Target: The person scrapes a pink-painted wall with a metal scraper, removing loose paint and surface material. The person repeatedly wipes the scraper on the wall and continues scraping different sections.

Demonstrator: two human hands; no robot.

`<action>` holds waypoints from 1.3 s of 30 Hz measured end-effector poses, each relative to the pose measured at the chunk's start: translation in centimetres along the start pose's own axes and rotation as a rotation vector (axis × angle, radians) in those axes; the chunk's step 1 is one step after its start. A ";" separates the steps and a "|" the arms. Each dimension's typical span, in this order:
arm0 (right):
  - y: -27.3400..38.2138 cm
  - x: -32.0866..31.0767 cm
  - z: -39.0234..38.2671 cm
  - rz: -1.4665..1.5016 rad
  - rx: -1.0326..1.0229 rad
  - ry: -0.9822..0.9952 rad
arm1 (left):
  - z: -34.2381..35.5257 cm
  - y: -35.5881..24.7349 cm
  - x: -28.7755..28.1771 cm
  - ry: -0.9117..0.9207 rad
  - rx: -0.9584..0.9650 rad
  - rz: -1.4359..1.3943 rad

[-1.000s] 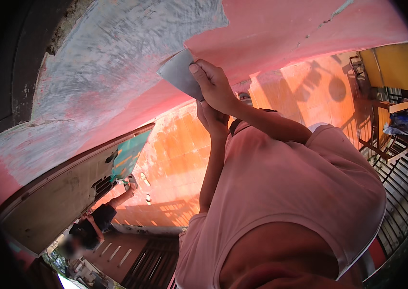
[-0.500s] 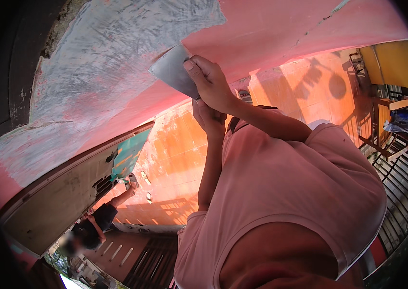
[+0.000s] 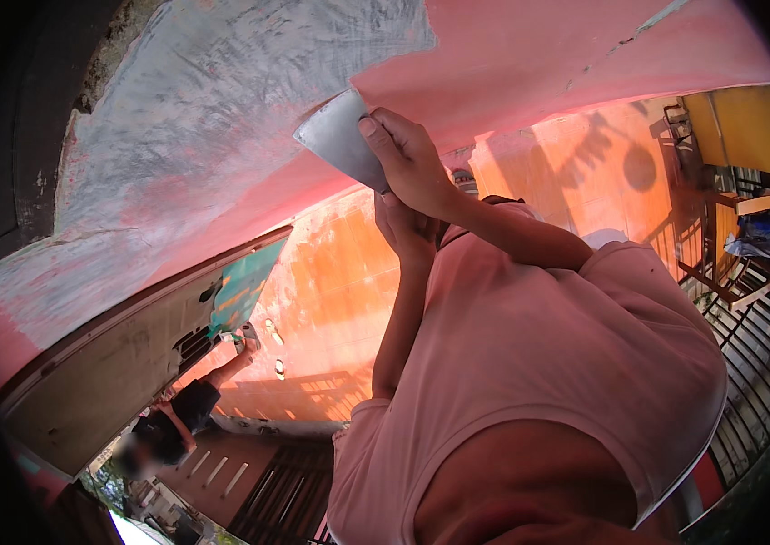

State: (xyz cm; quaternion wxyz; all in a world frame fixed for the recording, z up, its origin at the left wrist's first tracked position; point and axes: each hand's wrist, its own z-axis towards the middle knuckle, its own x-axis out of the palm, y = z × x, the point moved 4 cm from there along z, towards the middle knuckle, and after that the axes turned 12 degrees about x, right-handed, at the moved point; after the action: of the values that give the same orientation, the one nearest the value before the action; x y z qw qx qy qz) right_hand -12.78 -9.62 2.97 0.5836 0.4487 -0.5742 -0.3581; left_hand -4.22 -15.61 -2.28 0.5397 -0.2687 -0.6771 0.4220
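Note:
A grey metal putty knife (image 3: 335, 136) has its wide blade on a pink wall (image 3: 539, 54), along the edge of a streaky grey-white patch (image 3: 221, 109). My right hand (image 3: 412, 163) grips the blade's near part from the right, its thumb lying on the metal. My left hand (image 3: 403, 227) is closed just below it on the knife's handle, which is mostly hidden behind the fingers. My forearms reach up from my pink shirt.
Below lies an orange tiled floor (image 3: 330, 291) with slippers (image 3: 273, 331). Another person (image 3: 180, 431) is at lower left beside a long beige panel (image 3: 103, 354) with a teal part. A wooden chair (image 3: 748, 286) holding cloth stands at right by black railings (image 3: 753, 372). A dark frame edges the upper left.
Both hands and the putty knife shifted slightly left about half a second ago, and are now back a little to the right along the patch's edge, still gripping.

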 end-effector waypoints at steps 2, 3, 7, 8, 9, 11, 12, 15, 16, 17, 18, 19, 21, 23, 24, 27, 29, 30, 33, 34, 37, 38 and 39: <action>-0.2 0.1 0.0 -0.006 -0.013 -0.019 | 0.3 0.2 -0.3 -0.035 0.007 0.031; -0.5 0.1 -0.1 -0.008 0.006 -0.020 | 0.5 0.3 -0.4 -0.054 0.013 0.045; -0.1 0.3 0.0 0.041 0.008 0.005 | 0.7 0.7 -0.6 0.041 0.152 0.188; 0.9 0.3 0.5 0.043 -0.040 -0.003 | 1.3 -0.6 0.8 0.019 0.127 0.126; 2.2 0.8 0.8 0.049 -0.084 -0.002 | 1.4 -1.5 1.3 -0.013 0.106 0.070; 3.5 1.1 1.1 0.057 -0.102 0.009 | 2.4 -1.6 0.5 0.134 0.297 0.223; 2.9 1.0 1.1 0.038 -0.079 0.011 | 2.6 -1.1 0.1 0.132 0.294 0.220; -2.2 -0.3 0.3 -0.035 0.008 -0.001 | 0.9 2.1 -1.7 -0.038 0.047 0.061; -4.1 -0.9 -0.1 -0.063 0.049 -0.016 | 0.6 3.3 -2.7 -0.028 0.055 0.071; -4.5 -1.1 -0.2 -0.093 0.088 -0.035 | 0.6 3.7 -2.6 -0.014 0.060 0.079; -4.8 -1.1 -0.2 -0.070 0.103 -0.031 | 0.6 4.0 -2.6 -0.001 0.066 0.088; -5.0 -1.0 -0.3 -0.046 0.119 -0.027 | 0.0 4.2 -2.8 -0.058 0.029 0.151; -5.0 -1.2 -0.3 -0.030 0.127 -0.035 | -0.3 4.2 -3.0 -0.066 0.020 0.105; -5.1 -1.2 -0.4 -0.033 0.112 -0.043 | -0.2 4.5 -3.5 -0.051 0.037 0.127; -5.4 -1.3 -0.3 -0.067 0.093 -0.044 | 0.1 5.0 -4.0 -0.030 0.059 0.173; -4.8 -1.0 -0.2 -0.099 0.034 -0.056 | 0.9 4.9 -3.9 -0.035 0.051 0.142; -2.8 0.1 0.4 -0.030 -0.017 -0.064 | 1.5 3.4 -3.5 0.008 0.100 0.181; -1.9 0.4 0.6 -0.019 -0.034 -0.062 | 2.2 2.5 -3.3 0.061 0.170 0.256; -1.5 0.3 0.7 -0.025 -0.025 -0.056 | 2.1 3.2 -3.9 0.006 0.043 0.107; -3.1 -0.4 0.4 -0.054 0.019 -0.052 | 1.5 4.1 -4.2 -0.001 0.019 0.060; -3.6 -0.8 0.4 -0.066 0.018 -0.046 | 0.4 4.1 -3.3 -0.034 -0.022 0.105; -3.2 -0.5 0.4 -0.056 -0.003 -0.041 | 0.7 3.8 -3.4 -0.004 0.014 0.100; -2.1 -0.2 0.7 -0.032 -0.066 -0.004 | 1.4 3.5 -3.6 0.026 0.051 0.095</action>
State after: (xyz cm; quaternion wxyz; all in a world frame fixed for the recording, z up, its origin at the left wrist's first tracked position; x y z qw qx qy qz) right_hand -13.34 -10.19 0.91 0.5912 0.4374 -0.5560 -0.3872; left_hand -4.89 -17.21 -7.17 0.5344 -0.2922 -0.6457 0.4605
